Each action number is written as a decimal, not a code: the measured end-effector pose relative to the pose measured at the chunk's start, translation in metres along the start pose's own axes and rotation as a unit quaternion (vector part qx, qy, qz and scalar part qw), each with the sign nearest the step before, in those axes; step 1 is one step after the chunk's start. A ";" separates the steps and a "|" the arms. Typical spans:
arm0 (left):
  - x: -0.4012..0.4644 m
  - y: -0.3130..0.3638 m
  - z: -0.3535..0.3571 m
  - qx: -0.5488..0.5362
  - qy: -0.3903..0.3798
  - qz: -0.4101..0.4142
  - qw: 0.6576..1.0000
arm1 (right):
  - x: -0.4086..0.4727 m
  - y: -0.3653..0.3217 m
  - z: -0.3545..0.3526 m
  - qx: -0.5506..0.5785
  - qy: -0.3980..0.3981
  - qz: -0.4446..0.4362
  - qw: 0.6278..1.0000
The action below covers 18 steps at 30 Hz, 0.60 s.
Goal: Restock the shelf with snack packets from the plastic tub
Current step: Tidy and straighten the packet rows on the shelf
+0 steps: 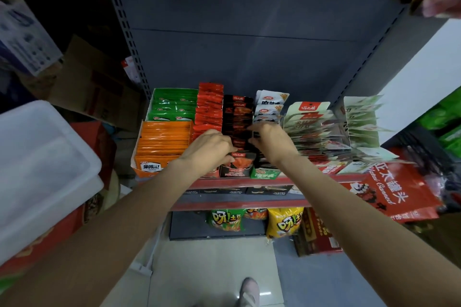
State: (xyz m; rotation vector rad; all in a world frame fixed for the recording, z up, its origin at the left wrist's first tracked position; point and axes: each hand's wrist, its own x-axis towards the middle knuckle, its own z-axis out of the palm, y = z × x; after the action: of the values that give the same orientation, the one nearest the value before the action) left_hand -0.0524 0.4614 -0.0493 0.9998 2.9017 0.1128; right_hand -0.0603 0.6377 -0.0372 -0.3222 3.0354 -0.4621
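Shelf (249,179) at centre frame looks nearly full; my left hand (209,148) and right hand (270,141) each grip black packets (238,117); the tub (37,164) at left appears empty.

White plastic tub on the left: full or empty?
Seems empty. The white plastic tub shows only bare pale floor and walls, no packets visible inside, though its near part runs out of frame.
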 end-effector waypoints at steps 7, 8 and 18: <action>0.010 -0.007 -0.007 0.016 -0.044 -0.029 0.999 | 0.028 0.001 0.009 -0.172 -0.075 -0.071 0.980; 0.011 -0.006 -0.007 0.022 -0.048 -0.026 0.998 | 0.031 0.001 0.009 -0.200 -0.069 -0.086 0.974; 0.011 0.003 0.003 0.033 -0.040 -0.038 0.998 | 0.056 0.007 -0.008 -0.121 -0.147 -0.109 0.976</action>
State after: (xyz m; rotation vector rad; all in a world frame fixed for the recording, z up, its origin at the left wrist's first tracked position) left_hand -0.0595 0.4705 -0.0525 0.8798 2.8832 -0.0258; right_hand -0.1167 0.6345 -0.0327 -0.6767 2.7758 -0.0435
